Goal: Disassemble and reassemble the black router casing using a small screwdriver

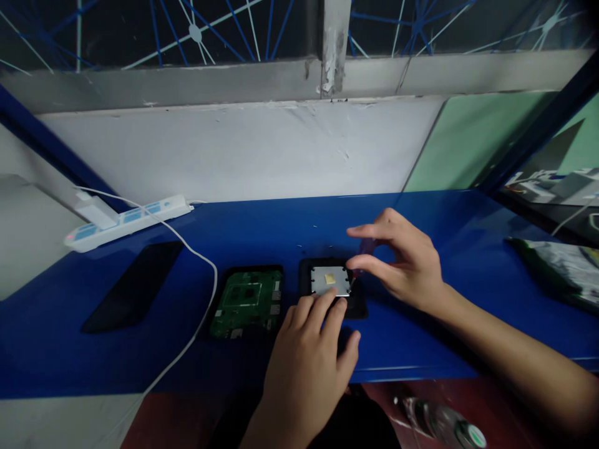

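Observation:
A silver metal plate (322, 288) with a small pale yellow pad (330, 278) lies in a black plastic housing (358, 307) on the blue table. My left hand (311, 349) rests palm down, fingers stretched, its fingertips on the near edge of the plate and housing. Between the thumb and index finger of my right hand (402, 259) is a small purple see-through object (367, 247), perhaps a short screwdriver handle. Its lower end is near the plate's right edge; whether it touches cannot be made out. Left of the housing sits a green circuit board (248, 300) in a dark shell.
A dark phone-like slab (133, 287) lies at left, near a white power strip (131, 221) with a plugged-in charger (97, 209). The white cable (213, 268) curves over the table edge. At right lies a plastic bag (561, 268). A bottle (449, 424) is below the front edge.

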A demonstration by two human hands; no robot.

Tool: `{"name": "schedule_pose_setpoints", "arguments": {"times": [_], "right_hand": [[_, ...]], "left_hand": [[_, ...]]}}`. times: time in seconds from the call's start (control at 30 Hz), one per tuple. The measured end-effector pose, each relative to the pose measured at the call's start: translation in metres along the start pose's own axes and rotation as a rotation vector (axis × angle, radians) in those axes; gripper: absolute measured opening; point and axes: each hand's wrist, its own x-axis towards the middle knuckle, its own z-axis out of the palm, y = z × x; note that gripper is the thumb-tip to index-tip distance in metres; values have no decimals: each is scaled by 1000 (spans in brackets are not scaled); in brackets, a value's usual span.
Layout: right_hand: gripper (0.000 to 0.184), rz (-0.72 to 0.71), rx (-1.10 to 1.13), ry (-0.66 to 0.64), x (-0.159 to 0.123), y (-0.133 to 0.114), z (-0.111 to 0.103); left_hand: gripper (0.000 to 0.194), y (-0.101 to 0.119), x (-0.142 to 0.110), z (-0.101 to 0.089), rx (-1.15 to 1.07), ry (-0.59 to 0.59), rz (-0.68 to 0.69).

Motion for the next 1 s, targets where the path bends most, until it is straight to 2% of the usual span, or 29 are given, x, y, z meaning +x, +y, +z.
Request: {"name": "schedule_pose_setpoints", "arguments": {"times": [0.13,0.27,0.37,0.47,0.6,0.67,0.9,1.0], "right_hand": [[26,-3,10,-8,0,1,-1],[43,98,90,-79,-3,-4,-2],[56,99,123,-126,-5,-6,-2],[62,99,123,-128,-6,-6,0],[66,195,160,-135,-6,-5,1],[63,208,170,-140,-6,-4,1],[46,105,180,-139,-4,-2,0],[38,117,154,-112,-3,-2,-1]], "left_hand": [[30,0,0,0,-5,2,-4],[30,0,-1,-1,-2,-8,-13],[31,0,0,-1,-2,-17,-22],[31,0,0,-1,3,-9,-14],[30,-1,0,-1,1,-12,-15],[32,-1,0,-1,-8,-25,-28],[33,0,-1,0,-20,-32,-34],[32,-1,-1,0,-14,-33,-29]]}}
